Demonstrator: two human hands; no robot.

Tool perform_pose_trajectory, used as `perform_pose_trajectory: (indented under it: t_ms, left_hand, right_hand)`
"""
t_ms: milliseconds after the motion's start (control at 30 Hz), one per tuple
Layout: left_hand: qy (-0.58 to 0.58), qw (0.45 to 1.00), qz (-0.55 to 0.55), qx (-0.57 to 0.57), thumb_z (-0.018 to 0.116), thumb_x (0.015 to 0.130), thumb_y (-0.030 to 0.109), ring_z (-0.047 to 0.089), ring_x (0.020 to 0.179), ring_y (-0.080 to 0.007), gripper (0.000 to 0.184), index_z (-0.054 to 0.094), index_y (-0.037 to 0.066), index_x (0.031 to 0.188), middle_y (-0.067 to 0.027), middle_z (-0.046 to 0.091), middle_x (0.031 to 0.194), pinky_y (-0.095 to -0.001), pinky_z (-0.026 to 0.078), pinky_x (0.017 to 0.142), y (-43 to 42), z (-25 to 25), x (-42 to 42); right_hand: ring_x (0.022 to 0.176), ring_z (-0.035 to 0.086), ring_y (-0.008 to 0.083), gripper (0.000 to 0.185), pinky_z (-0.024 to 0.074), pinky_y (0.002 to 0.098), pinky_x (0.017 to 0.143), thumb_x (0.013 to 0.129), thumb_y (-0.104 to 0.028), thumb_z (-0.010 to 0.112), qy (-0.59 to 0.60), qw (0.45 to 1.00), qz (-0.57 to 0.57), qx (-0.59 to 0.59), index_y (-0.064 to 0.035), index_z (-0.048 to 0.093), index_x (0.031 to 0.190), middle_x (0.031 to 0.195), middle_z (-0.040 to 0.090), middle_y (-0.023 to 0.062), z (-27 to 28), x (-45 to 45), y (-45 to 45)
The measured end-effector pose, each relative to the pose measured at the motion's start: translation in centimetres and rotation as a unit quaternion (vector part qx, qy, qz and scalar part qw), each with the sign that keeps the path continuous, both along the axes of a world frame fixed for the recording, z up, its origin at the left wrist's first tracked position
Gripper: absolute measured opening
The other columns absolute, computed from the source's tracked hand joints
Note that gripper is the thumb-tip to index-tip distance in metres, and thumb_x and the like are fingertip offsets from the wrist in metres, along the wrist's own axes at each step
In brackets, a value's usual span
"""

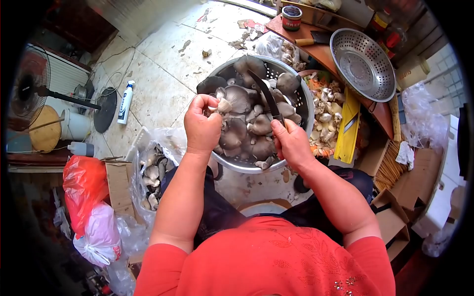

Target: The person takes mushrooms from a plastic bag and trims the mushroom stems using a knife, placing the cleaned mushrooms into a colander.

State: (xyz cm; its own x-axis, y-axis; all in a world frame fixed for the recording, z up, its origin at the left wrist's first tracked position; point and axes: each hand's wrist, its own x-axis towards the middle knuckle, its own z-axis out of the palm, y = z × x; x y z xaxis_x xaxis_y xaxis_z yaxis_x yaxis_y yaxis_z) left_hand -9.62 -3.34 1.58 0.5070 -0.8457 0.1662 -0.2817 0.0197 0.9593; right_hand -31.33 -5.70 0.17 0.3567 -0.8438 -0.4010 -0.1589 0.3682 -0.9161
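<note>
A metal colander (304, 111) full of grey oyster mushrooms (237, 101) sits in front of my knees. My left hand (203, 123) is over its left side, thumb and fingers pinched on a small pale oyster mushroom piece (224, 105). On the right side, my right hand (295, 143) grips the handle of a knife (266, 91). Its dark, curved blade points up and to the left, above the mushrooms. My fingers hide most of the handle.
Left of my legs, a clear plastic bag (170, 140) holds more mushrooms. Trimmed mushroom bits (323, 116) and a yellow slicer (348, 126) lie to the right. An empty colander (363, 64), a jar (292, 18) and a cleaver (316, 39) rest on a wooden board. A fan (29, 89) stands far left.
</note>
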Motion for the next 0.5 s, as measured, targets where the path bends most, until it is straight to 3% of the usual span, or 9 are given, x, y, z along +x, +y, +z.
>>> perform_pose_trajectory:
  t_ms: [33, 67, 100, 200, 267, 333, 500]
  left_hand:
    - [-0.022, 1.0, -0.006, -0.005, 0.048, 0.068, -0.009, 0.047, 0.068, -0.0062, 0.02, 0.055, 0.004, 0.081, -0.0006, 0.058, 0.082, -0.0198, 0.041, 0.064, 0.1, 0.2, -0.1]
    - [-0.021, 1.0, -0.006, -0.005, 0.048, 0.068, -0.009, 0.047, 0.068, -0.0062, 0.02, 0.055, 0.004, 0.081, -0.0006, 0.058, 0.082, -0.0198, 0.041, 0.064, 0.1, 0.1, -0.1]
    - [-0.025, 0.999, -0.014, -0.022, 0.047, 0.067, -0.01, 0.048, 0.069, -0.0065, 0.02, 0.054, 0.004, 0.08, -0.0016, 0.059, 0.084, -0.0202, 0.042, 0.065, 0.1, 0.0, -0.1]
    - [-0.028, 0.998, -0.028, -0.044, 0.045, 0.067, -0.012, 0.051, 0.072, -0.0075, 0.021, 0.053, 0.004, 0.078, -0.0031, 0.06, 0.086, -0.0211, 0.043, 0.066, 0.1, 0.2, 0.2]
    - [-0.026, 0.998, -0.033, -0.046, 0.044, 0.067, -0.013, 0.053, 0.074, -0.0081, 0.022, 0.052, 0.004, 0.077, -0.0037, 0.06, 0.086, -0.0216, 0.044, 0.067, 0.2, 0.3, 0.4]
    - [-0.05, 0.996, -0.061, -0.051, 0.043, 0.066, -0.015, 0.054, 0.093, -0.0132, 0.026, 0.052, 0.004, 0.08, -0.0057, 0.057, 0.097, -0.0242, 0.043, 0.086, 0.4, 0.5, 0.8]
    - [-0.21, 0.97, -0.07, -0.097, 0.046, 0.064, -0.017, 0.056, 0.088, -0.0177, 0.026, 0.051, 0.005, 0.076, -0.0068, 0.058, 0.09, -0.027, 0.046, 0.081, 0.4, 1.3, 1.2]
  right_hand:
    - [0.056, 0.047, 0.0092, 0.037, 0.0409, 0.0298, 0.052, 0.093, -0.037, 0.058, 0.014, 0.999, 0.006, -0.051, -0.0017, 0.056, 0.084, 0.061, 0.051, 0.0018, -0.1, -0.1, 0.0]
    - [0.058, 0.047, 0.0159, 0.039, 0.042, 0.0326, 0.057, 0.093, -0.038, 0.058, 0.036, 0.993, 0.037, -0.105, 0.0002, 0.055, 0.084, 0.062, 0.052, 0.008, -0.1, -0.2, 0.2]
    - [0.058, 0.047, 0.0159, 0.039, 0.042, 0.0326, 0.057, 0.093, -0.038, 0.058, 0.036, 0.993, 0.036, -0.106, 0.0002, 0.055, 0.084, 0.062, 0.052, 0.008, -0.1, -0.2, 0.4]
    - [0.063, 0.049, 0.0269, 0.041, 0.0432, 0.0373, 0.063, 0.092, -0.039, 0.059, 0.069, 0.977, 0.139, -0.149, 0.001, 0.055, 0.087, 0.071, 0.055, 0.019, 0.9, -0.2, 0.7]
    - [0.064, 0.05, 0.0264, 0.04, 0.0433, 0.0373, 0.063, 0.092, -0.039, 0.059, 0.065, 0.974, 0.15, -0.157, 0.001, 0.055, 0.087, 0.071, 0.055, 0.0185, 1.4, -0.3, 0.6]
    - [0.065, 0.052, 0.0252, 0.04, 0.044, 0.0371, 0.065, 0.091, -0.039, 0.06, 0.064, 0.971, 0.168, -0.158, 0.0007, 0.057, 0.088, 0.072, 0.056, 0.018, 1.8, -0.4, 0.3]
    - [0.067, 0.054, 0.0236, 0.039, 0.0447, 0.0357, 0.065, 0.09, -0.039, 0.061, 0.065, 0.964, 0.198, -0.166, 0.0002, 0.059, 0.091, 0.072, 0.057, 0.0155, 3.0, -1.6, -0.8]
